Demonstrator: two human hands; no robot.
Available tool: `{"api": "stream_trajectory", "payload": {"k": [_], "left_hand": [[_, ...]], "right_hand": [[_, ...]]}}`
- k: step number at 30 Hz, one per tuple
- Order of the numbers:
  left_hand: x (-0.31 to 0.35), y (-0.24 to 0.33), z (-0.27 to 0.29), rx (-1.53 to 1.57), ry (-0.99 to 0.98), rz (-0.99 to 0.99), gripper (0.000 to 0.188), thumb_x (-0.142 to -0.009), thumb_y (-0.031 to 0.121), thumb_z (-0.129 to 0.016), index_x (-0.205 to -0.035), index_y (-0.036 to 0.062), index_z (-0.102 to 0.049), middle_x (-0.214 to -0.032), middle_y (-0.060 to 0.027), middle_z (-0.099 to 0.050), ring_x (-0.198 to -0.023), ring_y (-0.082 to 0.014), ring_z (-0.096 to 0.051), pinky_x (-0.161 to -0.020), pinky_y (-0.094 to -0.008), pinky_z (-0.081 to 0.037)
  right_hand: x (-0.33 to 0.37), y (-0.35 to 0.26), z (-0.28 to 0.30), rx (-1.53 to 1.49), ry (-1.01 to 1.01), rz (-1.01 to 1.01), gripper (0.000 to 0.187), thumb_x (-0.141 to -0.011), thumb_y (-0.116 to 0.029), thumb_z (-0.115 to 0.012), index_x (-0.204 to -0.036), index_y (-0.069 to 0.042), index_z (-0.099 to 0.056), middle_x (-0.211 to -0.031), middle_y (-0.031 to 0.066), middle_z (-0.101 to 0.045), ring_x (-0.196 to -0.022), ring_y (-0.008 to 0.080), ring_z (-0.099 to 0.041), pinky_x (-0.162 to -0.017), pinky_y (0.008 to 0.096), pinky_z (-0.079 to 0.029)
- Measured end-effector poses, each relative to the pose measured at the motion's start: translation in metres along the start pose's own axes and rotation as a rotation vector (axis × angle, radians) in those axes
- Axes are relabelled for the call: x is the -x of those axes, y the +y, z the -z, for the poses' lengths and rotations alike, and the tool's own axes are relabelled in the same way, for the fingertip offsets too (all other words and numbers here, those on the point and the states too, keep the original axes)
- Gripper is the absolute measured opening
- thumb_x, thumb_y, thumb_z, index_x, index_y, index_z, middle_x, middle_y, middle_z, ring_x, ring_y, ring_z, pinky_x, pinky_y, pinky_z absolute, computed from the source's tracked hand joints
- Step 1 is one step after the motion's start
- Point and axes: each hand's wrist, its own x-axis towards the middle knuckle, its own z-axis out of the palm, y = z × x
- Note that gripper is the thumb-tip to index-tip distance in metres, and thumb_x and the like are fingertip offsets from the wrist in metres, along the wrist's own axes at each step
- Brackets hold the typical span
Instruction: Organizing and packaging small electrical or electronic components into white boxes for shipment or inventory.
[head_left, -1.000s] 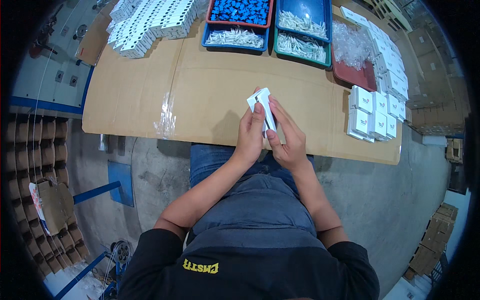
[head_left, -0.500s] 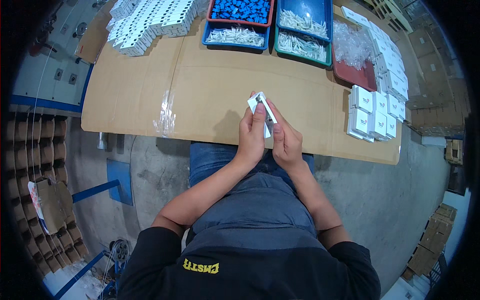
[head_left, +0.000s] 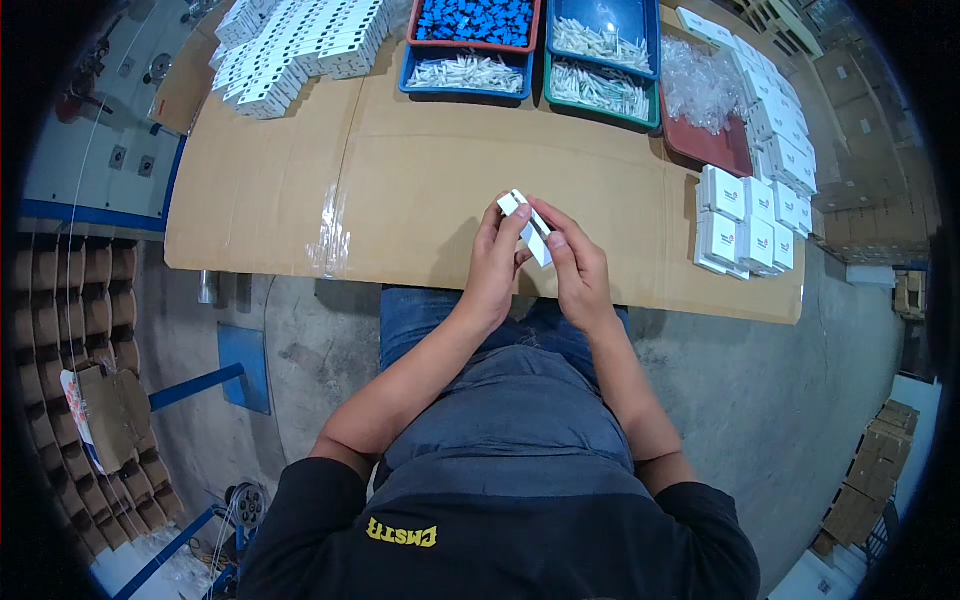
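Above the table's near edge, a small white boxy plastic housing (head_left: pixel 539 247) is gripped between both my hands and tilted. My left hand (head_left: pixel 494 262) closes round its left side, thumb pressed near the upper end. On the opposite side, my right hand (head_left: pixel 583 272) holds it with the thumb on its right edge and the fingers behind. A dark narrow strip shows along the housing, but its inner details are too small to tell. My fingers hide part of it.
Cardboard (head_left: pixel 420 190) covers the table. Stacked white housings (head_left: pixel 300 60) stand at the back left, more white units (head_left: pixel 742 235) at the right. Trays hold blue parts (head_left: pixel 474 22), white slender parts (head_left: pixel 466 73) and clear plastic pieces (head_left: pixel 700 90); a red tray (head_left: pixel 715 150) lies below the clear pieces.
The housing has turned in my hands, its open inside now less visible. My right thumb has moved up along its edge, and my left thumb has shifted slightly.
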Motion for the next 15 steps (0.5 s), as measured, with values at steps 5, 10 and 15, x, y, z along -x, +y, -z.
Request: {"api": "stream_trajectory", "payload": {"k": [5, 10, 15], "left_hand": [[-0.009, -0.011, 0.013, -0.179, -0.063, -0.189, 0.070, -0.092, 0.018, -0.079, -0.150, 0.0061, -0.041, -0.137, -0.0084, -0.055, -0.129, -0.0216, -0.056, -0.106, -0.0364, -0.050], [-0.006, -0.002, 0.014, -0.447, -0.121, -0.429, 0.086, -0.079, 0.014, -0.087, -0.151, 0.0058, -0.040, -0.147, -0.0139, -0.048, -0.140, -0.0285, -0.048, -0.114, -0.0414, -0.044], [-0.005, 0.006, 0.019, -0.626, -0.227, -0.600, 0.092, -0.073, 0.010, -0.085, -0.153, 0.0048, -0.038, -0.148, -0.0157, -0.046, -0.142, -0.0309, -0.047, -0.117, -0.0443, -0.040]], "right_hand": [[-0.001, 0.003, 0.010, -0.181, -0.045, -0.139, 0.044, -0.105, -0.009, -0.052, -0.148, -0.001, -0.054, -0.144, 0.0157, -0.062, -0.135, 0.0224, -0.056, -0.112, 0.0368, -0.044], [-0.004, -0.006, 0.027, -0.147, -0.093, -0.146, 0.055, -0.102, -0.012, -0.061, -0.154, -0.002, -0.046, -0.157, 0.0150, -0.048, -0.148, 0.0251, -0.042, -0.121, 0.0486, -0.037], [-0.006, -0.012, 0.038, -0.294, -0.213, -0.260, 0.066, -0.095, -0.007, -0.072, -0.154, -0.001, -0.044, -0.156, 0.0144, -0.049, -0.144, 0.0262, -0.047, -0.117, 0.0426, -0.042]]}}
